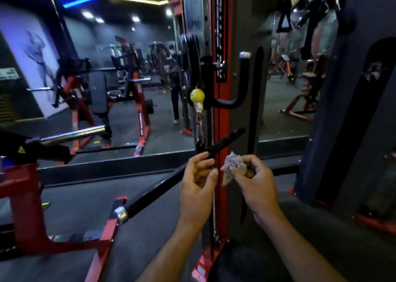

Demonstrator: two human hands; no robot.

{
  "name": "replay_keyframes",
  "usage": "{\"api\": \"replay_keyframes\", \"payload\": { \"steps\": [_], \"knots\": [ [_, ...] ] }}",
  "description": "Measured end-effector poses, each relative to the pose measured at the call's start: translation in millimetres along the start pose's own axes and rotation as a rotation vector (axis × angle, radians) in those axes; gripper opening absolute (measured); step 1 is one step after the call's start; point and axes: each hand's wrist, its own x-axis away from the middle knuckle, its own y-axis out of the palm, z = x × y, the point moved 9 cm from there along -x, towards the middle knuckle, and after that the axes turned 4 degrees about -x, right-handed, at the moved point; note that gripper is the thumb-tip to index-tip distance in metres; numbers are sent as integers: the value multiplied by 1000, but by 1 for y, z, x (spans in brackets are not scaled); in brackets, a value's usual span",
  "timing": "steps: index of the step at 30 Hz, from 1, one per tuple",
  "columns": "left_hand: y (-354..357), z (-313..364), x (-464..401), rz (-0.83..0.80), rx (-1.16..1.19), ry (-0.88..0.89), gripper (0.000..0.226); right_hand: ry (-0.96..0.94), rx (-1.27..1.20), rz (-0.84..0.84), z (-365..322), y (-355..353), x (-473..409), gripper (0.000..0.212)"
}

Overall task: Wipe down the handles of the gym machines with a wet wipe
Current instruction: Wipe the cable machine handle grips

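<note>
At centre frame my left hand [198,174] curls round the middle of the black bar handle [154,192], which slants from lower left up toward the red cable column [222,110]. Just right of it, my right hand [254,179] pinches the crumpled wet wipe [232,166], apart from the bar.

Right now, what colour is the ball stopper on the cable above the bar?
Yellow. The ball stopper shows clearly in the head view, above the black bar.
</note>
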Motion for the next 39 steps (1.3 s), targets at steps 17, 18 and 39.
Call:
{"api": "replay_keyframes", "payload": {
  "steps": [17, 18, 39],
  "knots": [
    [75, 64, -55, -131, -361, 224, 26, -171, -20, -12, -56, -92, -56, 24],
    [79, 59, -62, -142, -398, 224, 25, -174, 1, -1, -54, -103, -61, 25],
    [136, 66, -287, -68, -392, 321, 48, -573, 214, 75, -80, -98, -293, 29]
  ]
}}
